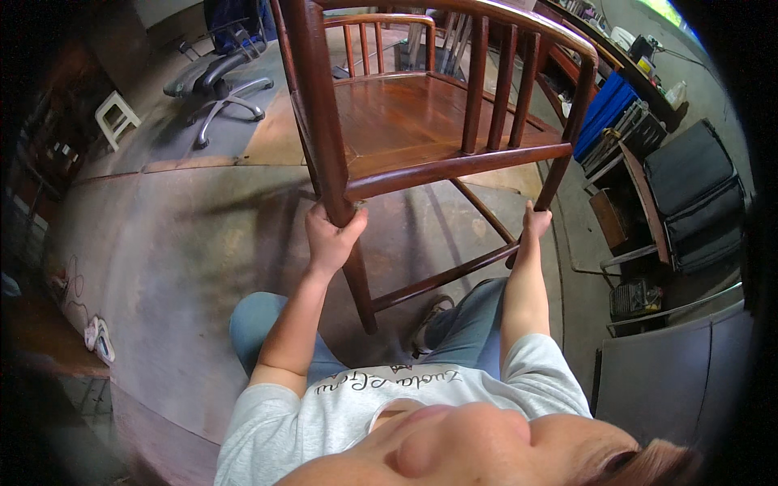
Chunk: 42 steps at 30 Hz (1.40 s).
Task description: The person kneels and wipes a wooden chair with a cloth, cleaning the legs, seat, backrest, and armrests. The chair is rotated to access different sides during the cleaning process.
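A glossy reddish-brown wooden armchair [419, 115], with a curved rail and upright spindles, fills the upper middle of the head view. It looks tilted; whether its feet touch the floor cannot be told. My left hand [331, 237] grips its near left leg just below the seat, thumb pointing right. Farther right, my right hand [536, 222] is closed around another leg below the seat rail. A lower stretcher [447, 276] joins these two legs. The chair stands before my knees, between my two arms.
An office chair [228, 79] and a white plastic stool [117, 118] are at the upper left. Pale shoes [99, 339] lie at the lower left. Along the right are a cluttered bench [656, 91], a blue folded item [603, 115], black cushions [693, 194] and a grey panel [653, 370].
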Each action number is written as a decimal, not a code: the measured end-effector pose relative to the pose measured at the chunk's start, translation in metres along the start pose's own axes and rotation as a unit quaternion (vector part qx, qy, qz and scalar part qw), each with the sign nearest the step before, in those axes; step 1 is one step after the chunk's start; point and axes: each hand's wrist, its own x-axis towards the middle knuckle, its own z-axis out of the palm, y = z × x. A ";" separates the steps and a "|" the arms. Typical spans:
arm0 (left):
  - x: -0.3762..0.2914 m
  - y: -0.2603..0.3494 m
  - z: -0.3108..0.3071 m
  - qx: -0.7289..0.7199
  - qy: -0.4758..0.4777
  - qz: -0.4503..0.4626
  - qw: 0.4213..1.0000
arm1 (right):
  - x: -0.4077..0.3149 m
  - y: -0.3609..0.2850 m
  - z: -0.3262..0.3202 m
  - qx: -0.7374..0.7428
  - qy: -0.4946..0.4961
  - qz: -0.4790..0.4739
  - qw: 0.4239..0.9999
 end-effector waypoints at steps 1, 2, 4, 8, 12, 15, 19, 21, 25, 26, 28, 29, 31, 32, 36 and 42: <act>0.000 0.000 0.000 0.008 0.000 0.010 1.000 | -0.008 -0.011 -0.010 -0.007 -0.002 -0.025 1.000; 0.004 0.003 -0.001 0.013 0.003 -0.037 0.999 | -0.017 -0.033 -0.023 -0.022 -0.004 -0.045 0.999; 0.006 0.007 -0.001 0.043 0.006 -0.017 0.999 | -0.047 -0.072 -0.053 0.067 0.095 -0.162 0.980; 0.011 0.012 -0.003 0.052 0.010 0.004 0.999 | -0.113 -0.185 -0.124 0.361 0.098 -0.301 0.877; 0.013 0.010 -0.005 0.066 0.004 -0.006 0.998 | -0.171 -0.290 -0.169 0.521 -0.062 -0.406 0.748; 0.010 0.008 -0.005 0.084 -0.004 -0.019 0.996 | -0.218 -0.349 -0.167 0.521 -0.168 -0.479 0.686; 0.003 0.014 0.004 0.072 0.001 -0.004 0.997 | -0.249 -0.412 -0.157 0.502 -0.282 -0.421 0.701; -0.001 0.018 0.010 0.100 -0.023 -0.009 0.995 | -0.251 -0.429 -0.162 0.429 -0.370 -0.401 0.720; -0.006 0.024 0.018 0.080 -0.031 -0.001 0.996 | -0.258 -0.442 -0.162 0.498 -0.423 -0.327 0.683; -0.006 0.025 0.019 0.076 -0.038 0.002 0.996 | -0.256 -0.443 -0.164 0.484 -0.434 -0.317 0.691; -0.003 0.027 0.021 0.083 -0.039 0.004 0.996 | -0.252 -0.446 -0.163 0.431 -0.382 -0.329 0.748; -0.001 0.028 0.022 0.094 -0.035 0.002 0.995 | -0.249 -0.446 -0.164 0.411 -0.376 -0.317 0.768; 0.003 0.029 0.024 0.097 -0.044 0.004 0.994 | -0.243 -0.447 -0.162 0.427 -0.404 -0.332 0.738; 0.005 0.029 0.024 0.091 -0.061 0.008 0.994 | -0.241 -0.447 -0.159 0.432 -0.387 -0.327 0.747; 0.005 0.019 0.022 0.067 -0.118 0.061 0.989 | -0.221 -0.447 -0.163 0.430 -0.403 -0.342 0.732; 0.034 -0.030 0.004 -0.061 -0.093 -0.066 0.992 | -0.199 -0.443 -0.171 0.425 -0.408 -0.327 0.739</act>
